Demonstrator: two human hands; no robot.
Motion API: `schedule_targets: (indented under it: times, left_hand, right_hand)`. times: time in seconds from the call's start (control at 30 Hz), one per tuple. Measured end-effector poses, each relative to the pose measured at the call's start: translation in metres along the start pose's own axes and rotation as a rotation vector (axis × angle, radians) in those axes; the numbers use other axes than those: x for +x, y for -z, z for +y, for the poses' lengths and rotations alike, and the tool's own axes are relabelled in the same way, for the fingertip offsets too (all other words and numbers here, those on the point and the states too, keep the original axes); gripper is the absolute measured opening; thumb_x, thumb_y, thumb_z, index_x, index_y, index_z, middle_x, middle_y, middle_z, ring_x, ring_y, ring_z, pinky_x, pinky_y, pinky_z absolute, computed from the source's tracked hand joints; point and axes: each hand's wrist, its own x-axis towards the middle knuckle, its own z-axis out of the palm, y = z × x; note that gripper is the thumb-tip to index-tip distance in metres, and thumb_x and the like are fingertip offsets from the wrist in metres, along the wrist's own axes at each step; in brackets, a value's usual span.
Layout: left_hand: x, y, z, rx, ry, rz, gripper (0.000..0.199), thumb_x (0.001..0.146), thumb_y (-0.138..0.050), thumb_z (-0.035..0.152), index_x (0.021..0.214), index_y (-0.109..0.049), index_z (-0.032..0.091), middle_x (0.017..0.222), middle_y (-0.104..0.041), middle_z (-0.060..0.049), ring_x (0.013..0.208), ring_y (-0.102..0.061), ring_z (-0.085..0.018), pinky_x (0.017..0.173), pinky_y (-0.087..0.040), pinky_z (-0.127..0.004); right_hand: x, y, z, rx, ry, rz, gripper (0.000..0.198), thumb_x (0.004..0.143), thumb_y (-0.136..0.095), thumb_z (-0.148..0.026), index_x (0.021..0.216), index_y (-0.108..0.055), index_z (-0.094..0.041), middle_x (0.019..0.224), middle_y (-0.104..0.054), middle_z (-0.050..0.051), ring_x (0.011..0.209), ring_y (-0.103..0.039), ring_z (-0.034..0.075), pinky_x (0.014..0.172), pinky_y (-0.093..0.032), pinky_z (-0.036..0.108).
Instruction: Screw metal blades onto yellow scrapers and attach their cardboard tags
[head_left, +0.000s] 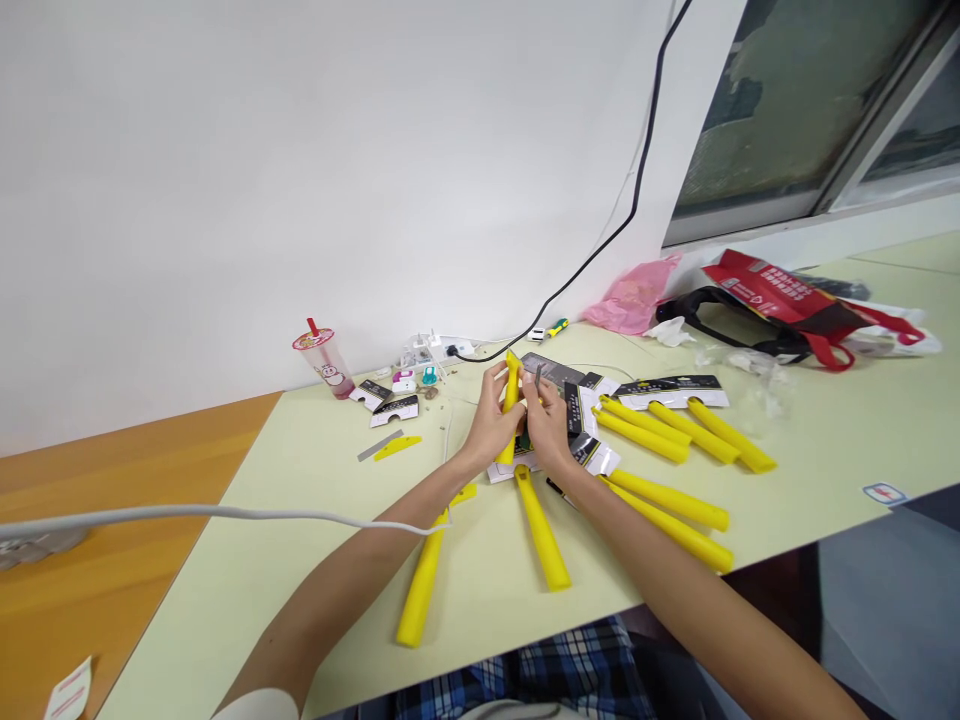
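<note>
My left hand point(492, 415) is closed around a yellow scraper handle point(511, 400), held upright over the table. Close beside it, my right hand point(547, 425) is closed, with a thin grey metal strip point(538, 376) sticking up between thumb and fingers. Both thumbs come near the handle's middle. Below the hands lies another yellow handle point(544, 530), and a yellow handle with an angled head point(424, 580) lies to the left. A loose grey blade point(380, 445) and a yellow blade-shaped piece point(397, 447) rest left of my hands. Black-and-white packaging cards point(592, 455) are partly hidden behind my right hand.
Several yellow handles point(697, 430) lie to the right with cards. A lidded cup point(324, 362) stands at the back left near a power strip point(439, 348). At the back right are a pink bag point(634, 297) and red bag point(780, 290). A pale cable point(225, 512) crosses the left foreground.
</note>
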Motion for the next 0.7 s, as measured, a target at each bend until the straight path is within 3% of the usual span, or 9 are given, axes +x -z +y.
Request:
schedule_targets:
  times: [0.17,0.27,0.33,0.43,0.5,0.6,0.7]
  left_hand:
    - [0.003,0.003,0.016,-0.066,0.003,-0.015,0.071,0.099,-0.052,0.018,0.162,-0.023,0.035,0.165,-0.055,-0.014,0.128,-0.071,-0.024,0.097,-0.066,-0.045]
    - [0.009,0.022,0.033,-0.094,-0.045,-0.014,0.078,0.098,-0.053,0.022,0.164,-0.015,0.039,0.167,-0.052,-0.012,0.127,-0.074,-0.024,0.103,-0.063,-0.049]
    - [0.012,0.043,0.046,-0.099,-0.058,0.007,0.084,0.096,-0.055,0.023,0.166,-0.012,0.041,0.170,-0.048,-0.011,0.121,-0.078,-0.023,0.104,-0.062,-0.048]
    - [0.009,0.080,0.064,-0.169,-0.044,0.062,0.091,0.089,-0.062,0.026,0.167,-0.020,0.043,0.167,-0.050,-0.009,0.106,-0.080,-0.018,0.098,-0.063,-0.041]
    - [0.001,0.104,0.073,-0.260,-0.058,0.079,0.094,0.083,-0.067,0.026,0.166,-0.029,0.045,0.164,-0.054,-0.008,0.089,-0.076,-0.011,0.087,-0.063,-0.034]
    - [-0.014,0.130,0.081,-0.351,-0.094,0.096,0.091,0.075,-0.068,0.022,0.160,-0.044,0.047,0.163,-0.057,-0.006,0.064,-0.056,-0.003,0.070,-0.055,-0.026]
    - [-0.030,0.147,0.083,-0.364,-0.108,0.157,0.083,0.075,-0.069,0.023,0.153,-0.055,0.048,0.166,-0.054,-0.006,0.057,-0.043,-0.002,0.062,-0.048,-0.025]
  right_hand:
    - [-0.002,0.003,-0.015,-0.149,0.181,0.006,0.056,0.098,-0.065,-0.072,0.118,-0.084,-0.023,0.143,-0.059,0.016,0.118,-0.065,0.028,0.086,-0.059,0.038]
    - [0.001,0.010,-0.031,-0.264,0.396,0.042,0.055,0.107,-0.055,-0.065,0.131,-0.080,-0.023,0.138,-0.058,0.017,0.114,-0.066,0.028,0.090,-0.059,0.043]
    - [-0.001,0.014,-0.050,-0.342,0.522,-0.016,0.048,0.112,-0.050,-0.058,0.129,-0.079,-0.023,0.126,-0.063,0.015,0.102,-0.068,0.026,0.088,-0.057,0.042]
    - [-0.020,0.012,-0.097,-0.486,0.683,-0.338,0.039,0.114,-0.054,-0.050,0.101,-0.081,-0.026,0.089,-0.070,0.007,0.081,-0.066,0.023,0.077,-0.052,0.037]
    - [-0.045,0.004,-0.139,-0.584,0.779,-0.574,0.040,0.114,-0.056,-0.049,0.092,-0.081,-0.026,0.086,-0.072,0.005,0.073,-0.066,0.020,0.069,-0.048,0.034]
    - [-0.092,-0.017,-0.205,-0.759,0.980,-0.773,0.028,0.108,-0.071,-0.043,0.089,-0.082,-0.025,0.075,-0.072,0.005,0.058,-0.060,0.018,0.051,-0.036,0.035]
    - [-0.142,-0.038,-0.249,-0.808,1.010,-1.060,0.017,0.096,-0.080,-0.035,0.080,-0.083,-0.030,0.064,-0.071,0.003,0.047,-0.053,0.016,0.044,-0.034,0.034]
